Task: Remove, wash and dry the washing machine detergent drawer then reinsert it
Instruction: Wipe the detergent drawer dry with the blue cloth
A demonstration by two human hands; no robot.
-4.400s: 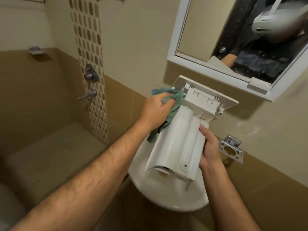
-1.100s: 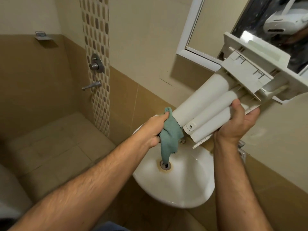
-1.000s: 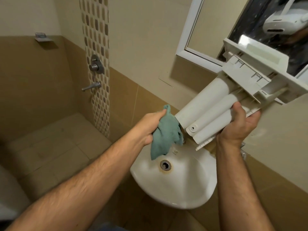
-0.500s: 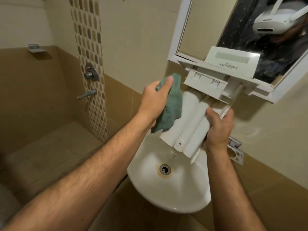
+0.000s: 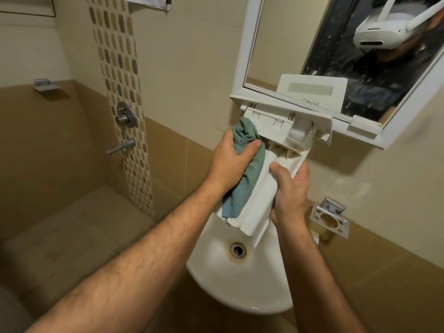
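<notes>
The white detergent drawer (image 5: 278,138) stands almost upright over the sink, underside toward me, its front panel up by the mirror. My right hand (image 5: 289,192) grips its right edge near the lower half. My left hand (image 5: 230,159) presses a teal cloth (image 5: 245,164) against the drawer's left rounded side, just under the front panel. The cloth's loose end hangs down toward the basin. The drawer's inside compartments face away and are hidden.
A white wall sink (image 5: 240,282) with a rusty drain (image 5: 237,249) lies below the drawer. A white-framed mirror (image 5: 242,56) hangs above. A metal holder (image 5: 329,218) sticks out of the wall at right. A shower valve and spout (image 5: 123,131) are on the tiled strip at left.
The drawer has swung from tilted up-right to nearly upright above the basin. My left hand has moved the cloth from the drawer's lower end up to just below the front panel.
</notes>
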